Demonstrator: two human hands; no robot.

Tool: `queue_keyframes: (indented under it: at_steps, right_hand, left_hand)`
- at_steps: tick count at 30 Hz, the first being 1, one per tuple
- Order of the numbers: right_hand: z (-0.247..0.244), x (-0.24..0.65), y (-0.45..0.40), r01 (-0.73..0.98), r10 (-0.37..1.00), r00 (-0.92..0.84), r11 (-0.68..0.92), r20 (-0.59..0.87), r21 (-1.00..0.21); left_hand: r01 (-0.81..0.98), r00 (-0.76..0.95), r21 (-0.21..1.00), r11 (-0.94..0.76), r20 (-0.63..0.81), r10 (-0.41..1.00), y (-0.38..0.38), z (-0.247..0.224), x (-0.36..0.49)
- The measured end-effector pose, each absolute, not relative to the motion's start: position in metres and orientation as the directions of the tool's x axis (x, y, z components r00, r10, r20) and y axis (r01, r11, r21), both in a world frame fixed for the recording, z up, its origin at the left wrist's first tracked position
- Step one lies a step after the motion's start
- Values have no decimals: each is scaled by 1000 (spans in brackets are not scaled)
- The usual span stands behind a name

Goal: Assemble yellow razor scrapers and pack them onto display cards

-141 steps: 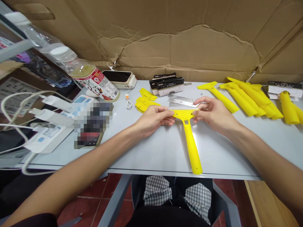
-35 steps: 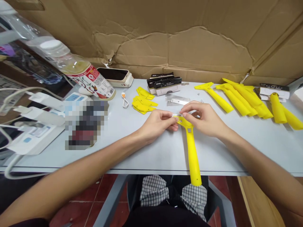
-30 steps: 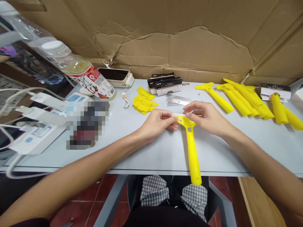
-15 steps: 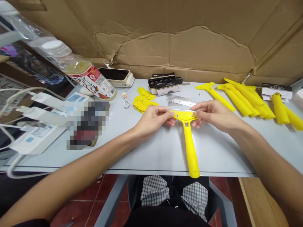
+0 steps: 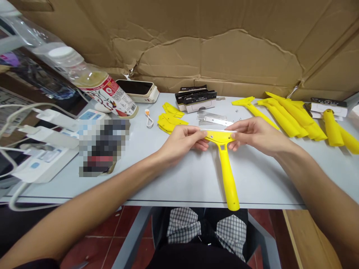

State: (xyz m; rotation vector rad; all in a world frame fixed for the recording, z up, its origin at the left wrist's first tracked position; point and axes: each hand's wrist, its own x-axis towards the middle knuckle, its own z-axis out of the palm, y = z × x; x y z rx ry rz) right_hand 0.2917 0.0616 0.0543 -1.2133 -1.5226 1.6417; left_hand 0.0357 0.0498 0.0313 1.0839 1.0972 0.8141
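Observation:
A yellow scraper point(image 5: 228, 170) lies between my hands, its wide head away from me and its handle pointing toward the table's front edge. My left hand point(image 5: 183, 144) pinches the left end of the head, and my right hand point(image 5: 251, 137) pinches the right end. A thin metal blade edge shows along the top of the head, with a screw near each side. Just beyond my hands lie loose metal blades point(image 5: 214, 118). Small yellow plates point(image 5: 169, 121) are piled to the left of them.
Black-and-white boxes point(image 5: 198, 102) stand at the back. Several yellow handles point(image 5: 294, 116) lie at the right. On the left are a tilted bottle point(image 5: 112, 95), a phone point(image 5: 137, 89), a white power strip point(image 5: 56, 149) and a blurred item. Cardboard point(image 5: 224, 56) walls the rear.
The scraper has shifted slightly to the right, its handle end swinging a little that way. My right hand has moved slightly right along with it; my left hand has hardly moved.

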Motion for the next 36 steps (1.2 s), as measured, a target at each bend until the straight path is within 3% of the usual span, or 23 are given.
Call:
queue_keyframes:
  at_steps: [16, 28, 31, 36]
  right_hand:
    - [53, 286, 58, 162, 903, -360, -185, -232, -969]
    - [41, 273, 53, 44, 965, -216, -141, -147, -989]
    - [39, 267, 52, 12, 978, -152, -142, -142, -990]
    - [37, 259, 49, -69, 986, -88, -148, -142, -987]
  left_hand:
    - [47, 257, 959, 280, -283, 924, 49, 32, 36]
    - [-200, 134, 942, 271, -247, 960, 45, 27, 50]
    - [-101, 104, 982, 159, -149, 983, 37, 28, 53]
    - [301, 204, 949, -97, 36, 978, 26, 27, 53]
